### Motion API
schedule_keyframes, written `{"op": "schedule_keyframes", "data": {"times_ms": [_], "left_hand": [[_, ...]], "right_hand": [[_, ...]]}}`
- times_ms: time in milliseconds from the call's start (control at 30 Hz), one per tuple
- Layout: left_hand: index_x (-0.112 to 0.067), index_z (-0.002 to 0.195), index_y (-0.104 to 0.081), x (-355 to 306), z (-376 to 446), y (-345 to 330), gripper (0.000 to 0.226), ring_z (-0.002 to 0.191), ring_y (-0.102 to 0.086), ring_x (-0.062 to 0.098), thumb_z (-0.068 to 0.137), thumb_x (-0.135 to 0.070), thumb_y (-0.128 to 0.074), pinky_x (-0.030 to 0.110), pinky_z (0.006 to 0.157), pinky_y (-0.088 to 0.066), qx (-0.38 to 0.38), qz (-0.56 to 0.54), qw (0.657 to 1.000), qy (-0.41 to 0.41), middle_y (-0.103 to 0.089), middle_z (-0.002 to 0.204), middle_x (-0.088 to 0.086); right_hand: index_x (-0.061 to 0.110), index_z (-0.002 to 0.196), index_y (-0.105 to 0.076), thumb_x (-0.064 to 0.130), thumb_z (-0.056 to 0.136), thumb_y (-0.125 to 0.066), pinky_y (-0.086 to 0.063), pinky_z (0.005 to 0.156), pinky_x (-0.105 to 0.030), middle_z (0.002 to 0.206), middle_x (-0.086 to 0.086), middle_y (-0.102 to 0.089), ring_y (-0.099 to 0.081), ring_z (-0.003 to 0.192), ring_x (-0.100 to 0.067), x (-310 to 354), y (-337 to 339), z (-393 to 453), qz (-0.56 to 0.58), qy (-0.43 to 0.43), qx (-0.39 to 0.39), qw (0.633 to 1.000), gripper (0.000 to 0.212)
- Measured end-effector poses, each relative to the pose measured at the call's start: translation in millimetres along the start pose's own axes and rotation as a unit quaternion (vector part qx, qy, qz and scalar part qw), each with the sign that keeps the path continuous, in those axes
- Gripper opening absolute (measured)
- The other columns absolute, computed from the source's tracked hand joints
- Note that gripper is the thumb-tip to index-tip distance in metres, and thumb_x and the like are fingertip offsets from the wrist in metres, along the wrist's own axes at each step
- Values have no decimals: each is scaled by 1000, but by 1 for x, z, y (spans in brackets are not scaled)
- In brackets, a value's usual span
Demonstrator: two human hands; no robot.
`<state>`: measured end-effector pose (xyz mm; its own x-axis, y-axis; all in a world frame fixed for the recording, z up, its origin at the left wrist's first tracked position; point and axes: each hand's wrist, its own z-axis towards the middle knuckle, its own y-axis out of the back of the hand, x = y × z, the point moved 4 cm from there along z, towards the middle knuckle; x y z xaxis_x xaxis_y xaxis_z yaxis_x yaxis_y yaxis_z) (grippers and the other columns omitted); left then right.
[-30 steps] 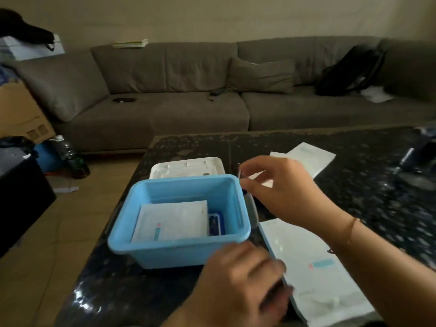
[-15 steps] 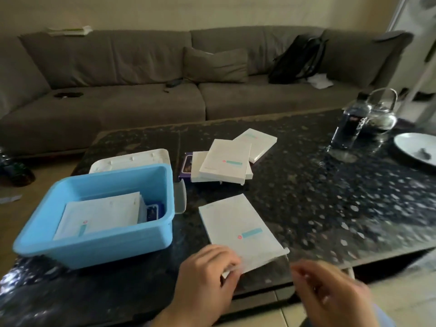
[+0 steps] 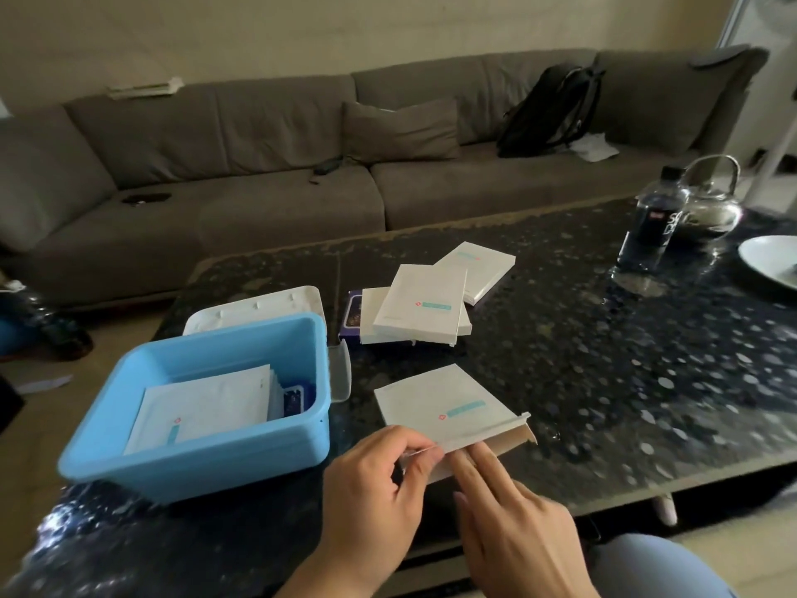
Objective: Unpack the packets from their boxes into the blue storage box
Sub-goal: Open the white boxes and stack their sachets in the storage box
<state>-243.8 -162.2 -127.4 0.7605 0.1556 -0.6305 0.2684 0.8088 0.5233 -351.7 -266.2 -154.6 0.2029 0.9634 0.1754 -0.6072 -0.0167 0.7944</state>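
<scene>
The blue storage box (image 3: pixel 207 463) stands at the table's front left with several white packets (image 3: pixel 207 407) lying inside. A flat white box (image 3: pixel 444 403) lies near the table's front edge, its near flap lifted. My left hand (image 3: pixel 379 489) pinches the near left edge of that flap between thumb and fingers. My right hand (image 3: pixel 513 528) has straight fingers reaching into the box's open near end under the flap. Three more white boxes (image 3: pixel 425 304) are stacked behind it, partly over a dark purple one (image 3: pixel 353 312).
The white lid (image 3: pixel 258 308) lies behind the blue box. A water bottle (image 3: pixel 651 226), glass kettle (image 3: pixel 711 196) and white plate (image 3: pixel 772 261) sit at the far right of the dark table (image 3: pixel 604 360). A grey sofa (image 3: pixel 258 166) with a backpack stands behind.
My head turned right. My right hand left the blue box and came to the white box's near end; the flap is now lifted, with my left hand pinching it.
</scene>
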Motion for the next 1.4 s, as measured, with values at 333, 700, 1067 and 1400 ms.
{"op": "schedule_keyframes", "data": {"times_ms": [333, 700, 1067, 1400], "left_hand": [[-24, 82, -72, 3, 8, 6, 25, 82, -67, -5, 89, -46, -61, 14, 59, -53, -17, -11, 999, 25, -72, 83, -21], [-28, 87, -68, 2, -5, -3, 24, 85, -67, -8, 89, -49, -60, 24, 56, -57, -5, -11, 999, 47, -72, 87, -24], [-24, 82, -74, -2, 3, 2, 25, 83, -70, -2, 89, -44, -62, 28, 57, -58, -21, -46, 998, 49, -74, 85, -21], [-20, 81, -76, -3, 1, 0, 27, 92, -69, -4, 89, -43, -63, 21, 59, -58, -11, -54, 998, 40, -75, 91, -18]], "right_hand": [[21, 98, -74, 13, 70, -50, -29, 30, -23, 104, 9, -72, -44, 35, -16, 10, -10, 9, -68, -20, -36, 997, 38], [17, 71, -73, 6, 89, -41, -41, 33, -20, 91, 5, -76, -56, 43, -16, -7, 2, -8, -2, 57, -82, 995, 38], [22, 99, -75, 11, 74, -57, -36, 30, -23, 120, 6, -70, -45, 36, -15, -4, 4, 1, -1, 66, -14, 998, 32], [15, 99, -77, 18, 76, -57, -40, 30, -24, 116, 4, -72, -58, 45, -16, -3, 11, -3, -23, 53, -28, 998, 30]]}}
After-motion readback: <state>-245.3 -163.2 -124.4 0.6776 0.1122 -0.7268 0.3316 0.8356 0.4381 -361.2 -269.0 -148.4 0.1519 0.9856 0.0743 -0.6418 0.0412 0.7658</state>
